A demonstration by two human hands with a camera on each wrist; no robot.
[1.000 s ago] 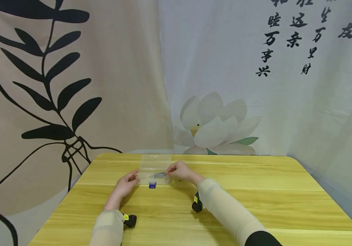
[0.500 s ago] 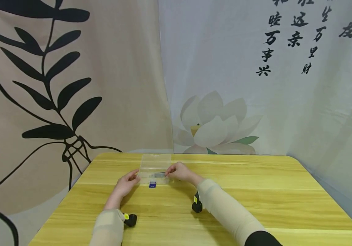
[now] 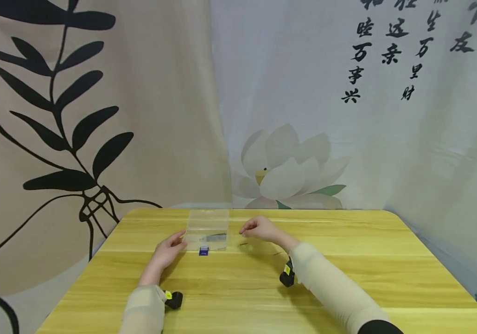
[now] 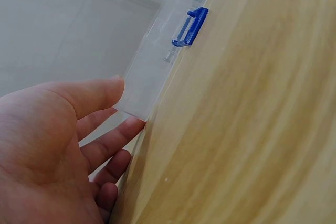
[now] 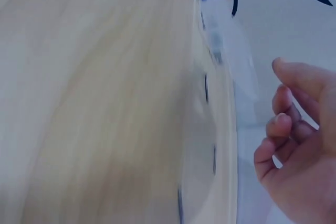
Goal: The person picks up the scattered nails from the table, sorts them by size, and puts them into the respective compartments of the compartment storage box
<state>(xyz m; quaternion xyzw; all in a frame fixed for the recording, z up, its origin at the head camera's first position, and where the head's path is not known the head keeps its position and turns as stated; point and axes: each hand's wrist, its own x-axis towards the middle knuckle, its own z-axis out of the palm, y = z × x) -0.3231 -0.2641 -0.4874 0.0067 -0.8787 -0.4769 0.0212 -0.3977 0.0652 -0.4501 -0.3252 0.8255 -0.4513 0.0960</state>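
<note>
The left hand (image 3: 166,252) lay at the left end of the clear plastic box (image 3: 207,230), fingers (image 4: 107,142) nearly straight and relaxed, thumb and fingertips touching the box's corner without curling round it. Just beyond those fingertips, on the box's front edge, sat the blue latch (image 3: 203,251), hanging open. Inside the box, a small dark item (image 3: 215,237) lay closer to the right hand's side; what it was could not be made out.

The right hand (image 3: 261,229) hovered just off the right end of the box, apart from it, fingers loosely curled inward and holding nothing. A wrist camera (image 3: 287,275) sat strapped under that forearm, another (image 3: 173,299) under the left. Both forearms wore pale sleeves over the yellow wooden table (image 3: 346,278).
</note>
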